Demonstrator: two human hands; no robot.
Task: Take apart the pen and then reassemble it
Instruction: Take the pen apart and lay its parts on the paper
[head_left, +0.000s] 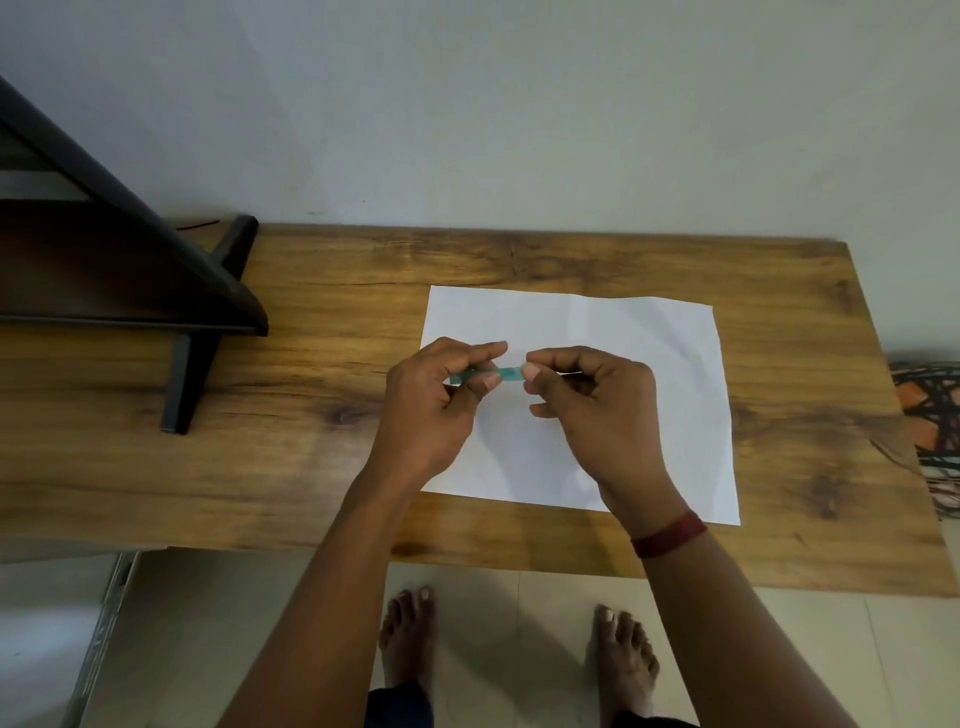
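Pen, teal and translucent, pinched at both ends: left hand with thumb and forefinger curled round one end, right hand nipping the other, with what may be a thin pale part just past the right fingers. Held level over the white paper sheet, seemingly clear of it. Probably the pulling or unscrewing of the barrel; cannot tell which joint. Hold firm and still with the left, turn or draw with the right only, straight along the barrel, never bending. Keep low over the sheet to catch any small falling part there, not on the wooden table.
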